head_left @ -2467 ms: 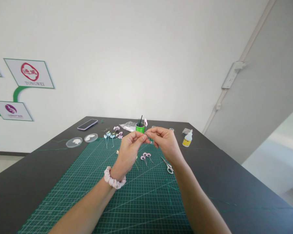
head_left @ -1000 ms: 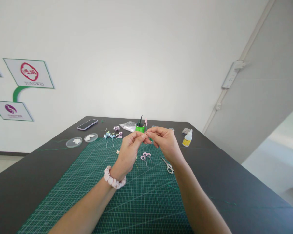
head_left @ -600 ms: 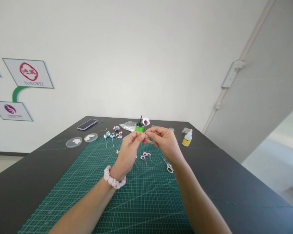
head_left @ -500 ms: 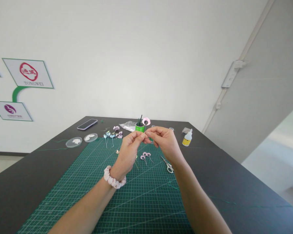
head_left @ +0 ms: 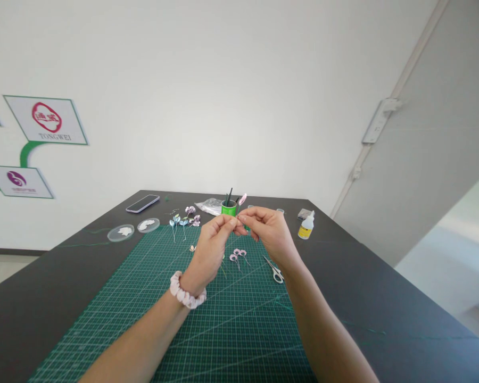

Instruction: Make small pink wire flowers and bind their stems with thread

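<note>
Above the green cutting mat (head_left: 207,330), a pink wire-stemmed petal (head_left: 242,199) stands upright, seen nearly edge-on. My left hand (head_left: 213,242), with a scrunchie (head_left: 187,291) at its wrist, pinches the stem's lower part. My right hand (head_left: 268,230) is closed on the same stem just beside it, fingertips meeting. The stem's lower end is hidden by the fingers. On the mat below lie several pink looped wire petals (head_left: 237,254). A pair of white-handled scissors (head_left: 277,274) rests near my right wrist.
Behind my hands stands a green tin (head_left: 228,208) holding dark tools, with a plastic bag (head_left: 208,206) alongside. To the left are blue wire flowers (head_left: 177,220), purple flowers (head_left: 194,219), clear dishes (head_left: 121,233) and a phone (head_left: 142,204). A glue bottle (head_left: 306,227) stands at right.
The pink petal has turned on its stem, from facing me broadly to nearly edge-on, and leans slightly right. Both hands stay in nearly the same place.
</note>
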{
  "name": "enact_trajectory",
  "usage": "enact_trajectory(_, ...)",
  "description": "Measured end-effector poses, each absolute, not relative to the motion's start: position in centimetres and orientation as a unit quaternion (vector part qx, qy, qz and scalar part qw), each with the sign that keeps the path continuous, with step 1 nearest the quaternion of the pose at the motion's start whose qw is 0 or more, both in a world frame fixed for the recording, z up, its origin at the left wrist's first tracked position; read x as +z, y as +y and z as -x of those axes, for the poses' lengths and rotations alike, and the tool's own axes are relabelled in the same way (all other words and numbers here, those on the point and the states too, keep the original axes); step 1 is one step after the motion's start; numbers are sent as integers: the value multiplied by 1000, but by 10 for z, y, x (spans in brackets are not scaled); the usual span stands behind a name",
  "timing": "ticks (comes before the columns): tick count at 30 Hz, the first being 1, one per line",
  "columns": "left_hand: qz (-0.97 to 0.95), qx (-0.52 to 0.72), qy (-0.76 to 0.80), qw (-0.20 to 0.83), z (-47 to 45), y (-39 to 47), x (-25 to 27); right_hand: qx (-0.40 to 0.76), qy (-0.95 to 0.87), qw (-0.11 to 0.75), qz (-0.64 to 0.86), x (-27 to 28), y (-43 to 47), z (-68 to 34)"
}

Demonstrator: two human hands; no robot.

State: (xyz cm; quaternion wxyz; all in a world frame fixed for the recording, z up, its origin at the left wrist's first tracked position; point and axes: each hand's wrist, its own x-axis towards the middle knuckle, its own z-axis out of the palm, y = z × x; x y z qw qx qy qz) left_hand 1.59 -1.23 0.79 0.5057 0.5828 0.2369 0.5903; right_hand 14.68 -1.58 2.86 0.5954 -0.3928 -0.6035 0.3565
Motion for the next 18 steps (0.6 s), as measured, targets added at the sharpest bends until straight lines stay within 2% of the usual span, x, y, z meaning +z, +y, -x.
enact_trajectory(18,-590,593,234,496,-16,-12,6,356,-606,597,388,28,-14,-147)
